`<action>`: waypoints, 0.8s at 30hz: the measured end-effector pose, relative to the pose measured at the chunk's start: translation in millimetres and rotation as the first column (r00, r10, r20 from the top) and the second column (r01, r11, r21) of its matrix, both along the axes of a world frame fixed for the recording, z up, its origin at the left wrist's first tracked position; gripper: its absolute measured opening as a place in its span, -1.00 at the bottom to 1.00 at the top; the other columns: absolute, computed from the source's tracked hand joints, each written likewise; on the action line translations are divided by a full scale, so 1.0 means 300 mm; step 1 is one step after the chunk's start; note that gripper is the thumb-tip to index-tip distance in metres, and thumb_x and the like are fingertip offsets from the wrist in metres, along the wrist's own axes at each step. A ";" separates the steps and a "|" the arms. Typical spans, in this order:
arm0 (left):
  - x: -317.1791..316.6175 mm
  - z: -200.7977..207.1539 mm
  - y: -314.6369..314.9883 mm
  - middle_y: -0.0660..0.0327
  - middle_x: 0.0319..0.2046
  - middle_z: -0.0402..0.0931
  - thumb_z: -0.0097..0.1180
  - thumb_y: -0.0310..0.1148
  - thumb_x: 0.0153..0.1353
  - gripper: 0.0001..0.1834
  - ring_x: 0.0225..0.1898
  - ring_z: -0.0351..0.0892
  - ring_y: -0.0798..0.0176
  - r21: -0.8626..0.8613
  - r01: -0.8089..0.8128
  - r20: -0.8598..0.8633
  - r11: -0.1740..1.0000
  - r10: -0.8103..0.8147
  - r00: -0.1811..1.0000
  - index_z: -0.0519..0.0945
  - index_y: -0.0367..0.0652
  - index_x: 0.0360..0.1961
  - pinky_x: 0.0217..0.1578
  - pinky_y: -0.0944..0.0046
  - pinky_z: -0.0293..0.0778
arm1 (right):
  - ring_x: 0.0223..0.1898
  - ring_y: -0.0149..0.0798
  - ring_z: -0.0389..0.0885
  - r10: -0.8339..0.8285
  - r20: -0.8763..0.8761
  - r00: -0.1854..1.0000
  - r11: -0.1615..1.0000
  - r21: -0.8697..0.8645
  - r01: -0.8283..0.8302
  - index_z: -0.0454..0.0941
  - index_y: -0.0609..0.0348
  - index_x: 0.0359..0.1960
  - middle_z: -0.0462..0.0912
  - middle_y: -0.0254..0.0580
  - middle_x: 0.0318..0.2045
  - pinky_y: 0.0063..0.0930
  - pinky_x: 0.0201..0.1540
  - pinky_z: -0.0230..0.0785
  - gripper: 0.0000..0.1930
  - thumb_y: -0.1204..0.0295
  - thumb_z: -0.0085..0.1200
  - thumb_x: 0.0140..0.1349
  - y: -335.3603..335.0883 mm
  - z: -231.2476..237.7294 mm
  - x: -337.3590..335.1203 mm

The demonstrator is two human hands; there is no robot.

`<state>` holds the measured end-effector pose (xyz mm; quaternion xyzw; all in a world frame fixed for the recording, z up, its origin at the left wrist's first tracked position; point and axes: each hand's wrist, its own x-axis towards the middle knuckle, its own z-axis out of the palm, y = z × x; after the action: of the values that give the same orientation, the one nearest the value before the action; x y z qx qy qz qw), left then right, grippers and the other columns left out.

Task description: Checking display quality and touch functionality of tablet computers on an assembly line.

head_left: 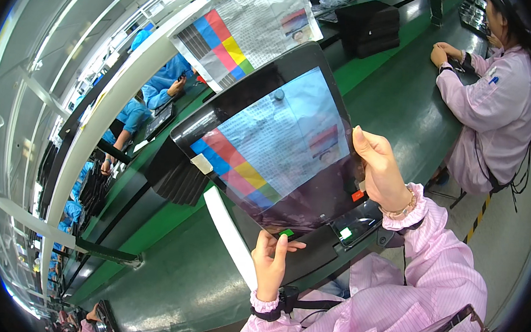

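Observation:
A black-framed tablet [286, 136] is held up, tilted, in front of me. Its lit screen shows a picture matching the printed sheet [251, 30] behind it, with colour blocks and text. My right hand [382, 172] grips the tablet's right edge, thumb on the front. Down at the lower edge, my left hand [270, 263] is closed on the tablet near a small green sticker [286, 232]. An orange sticker [357, 196] and a pale tag [201, 163] are on the frame. Below my right hand, a dark device [355, 229] with a bright green-white patch lies on the bench.
The green workbench [194, 279] runs diagonally. A stack of dark panels [183, 181] stands left of the tablet, and black trays [367, 27] are piled behind. A white curved strip [228, 233] lies nearby. A person in pink [494, 109] sits at right; people in blue work at left.

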<state>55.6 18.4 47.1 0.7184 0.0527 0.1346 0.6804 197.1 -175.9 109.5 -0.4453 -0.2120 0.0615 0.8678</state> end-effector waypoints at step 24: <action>0.010 0.017 0.000 0.15 -0.46 0.56 -0.04 -0.42 0.34 -0.84 -0.36 0.68 0.20 0.021 -0.013 -0.009 1.000 0.013 1.000 0.39 -0.35 -0.21 -0.35 0.38 0.52 | -0.46 -0.70 0.23 -0.052 -0.018 0.998 0.999 -0.003 0.052 0.47 0.17 -0.44 0.39 -0.59 -0.51 -0.73 -0.41 0.16 -0.65 0.19 -0.13 0.41 0.019 0.027 0.000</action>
<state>58.5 18.3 52.4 0.7259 0.0590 0.1363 0.6716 197.2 -170.3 117.8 -0.4514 -0.1922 0.0431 0.8703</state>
